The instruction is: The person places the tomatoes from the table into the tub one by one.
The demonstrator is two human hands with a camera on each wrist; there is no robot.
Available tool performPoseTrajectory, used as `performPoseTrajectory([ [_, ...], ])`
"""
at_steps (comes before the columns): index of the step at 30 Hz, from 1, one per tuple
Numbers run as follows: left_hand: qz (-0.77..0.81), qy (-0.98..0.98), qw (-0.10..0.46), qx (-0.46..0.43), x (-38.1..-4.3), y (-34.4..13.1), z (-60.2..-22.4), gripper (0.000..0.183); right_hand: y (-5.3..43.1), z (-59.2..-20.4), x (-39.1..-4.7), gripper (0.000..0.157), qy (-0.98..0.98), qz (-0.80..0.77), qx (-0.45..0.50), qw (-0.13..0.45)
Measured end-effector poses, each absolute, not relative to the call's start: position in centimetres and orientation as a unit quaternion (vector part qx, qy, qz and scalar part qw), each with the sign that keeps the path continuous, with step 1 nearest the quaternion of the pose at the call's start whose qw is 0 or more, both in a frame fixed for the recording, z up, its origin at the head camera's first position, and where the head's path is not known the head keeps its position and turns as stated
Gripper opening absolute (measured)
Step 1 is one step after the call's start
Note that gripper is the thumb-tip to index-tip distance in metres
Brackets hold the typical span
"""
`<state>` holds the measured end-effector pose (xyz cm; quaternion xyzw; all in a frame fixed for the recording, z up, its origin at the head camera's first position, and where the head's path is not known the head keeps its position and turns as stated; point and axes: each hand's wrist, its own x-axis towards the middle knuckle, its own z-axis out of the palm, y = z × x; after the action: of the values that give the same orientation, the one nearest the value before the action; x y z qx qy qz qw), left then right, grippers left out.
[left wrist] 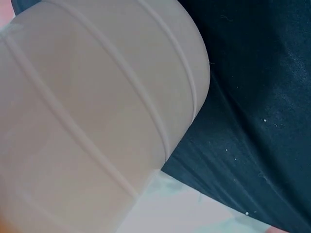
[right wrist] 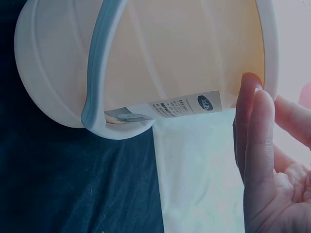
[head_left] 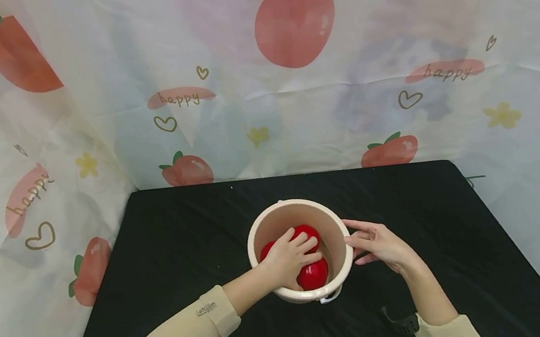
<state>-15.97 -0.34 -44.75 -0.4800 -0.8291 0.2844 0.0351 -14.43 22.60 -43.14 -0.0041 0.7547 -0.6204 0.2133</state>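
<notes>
A cream bucket (head_left: 335,217) stands on the black table. Several glossy red balls (head_left: 313,274) lie inside it, partly covered by my left hand (head_left: 287,260). That hand reaches over the near left rim, its fingers spread across the balls and not wrapped round one. On the bucket's right side, my right hand (head_left: 379,242) touches the rim with fairly straight fingertips. Close up, the right wrist view shows its fingers (right wrist: 261,131) against the wall beside the rim. The left wrist view has only the bucket's ribbed outer wall (left wrist: 97,97); the left hand's fingers are hidden there.
The bucket's handle (right wrist: 99,63) hangs down its near side, by a printed label (right wrist: 184,106). A black cloth (head_left: 181,231) covers the table. Behind and to the sides hangs a white curtain (head_left: 243,121) with fruit prints. A dark strap (head_left: 403,324) is on the right wrist.
</notes>
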Motion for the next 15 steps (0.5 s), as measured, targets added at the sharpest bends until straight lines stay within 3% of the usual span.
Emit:
performPoseTrajectory([
  [15, 0.295, -0.834, 0.012, -0.465, -16.0, -0.59, -44.53, 0.087, 22.55, -43.47, -14.44, 0.064, 0.755, -0.621, -0.005, 0.211],
])
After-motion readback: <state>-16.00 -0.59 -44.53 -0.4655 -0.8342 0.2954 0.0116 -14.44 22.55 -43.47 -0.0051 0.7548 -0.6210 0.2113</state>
